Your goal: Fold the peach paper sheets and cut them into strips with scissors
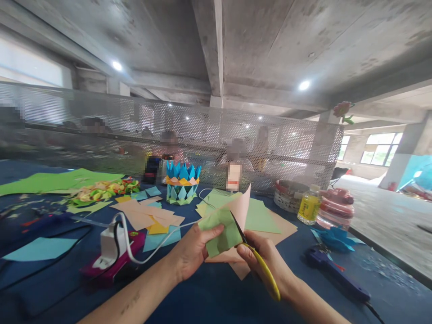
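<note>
My left hand [195, 249] pinches a small green paper piece [221, 229], thumb on top. Behind the green piece a peach paper sheet [245, 207] curls upward. My right hand [266, 261] is closed around yellow-handled scissors [261, 265], whose dark blades lie along the right edge of the green paper. How far the blades are apart cannot be made out. Beneath and beyond my hands lie more green sheets [261, 218] and a peach sheet [286, 225]. A folded paper basket [182, 182] in blue, orange and green stands farther back.
To the left are a purple power strip [97, 270] with a white charger [110, 245] and cables, plus paper scraps [101, 191]. On the right lie a glue gun [337, 274], a blue paper shape [335, 237], a yellow bottle [308, 206] and a pink jug [335, 209]. A perforated screen [202, 121] stands behind.
</note>
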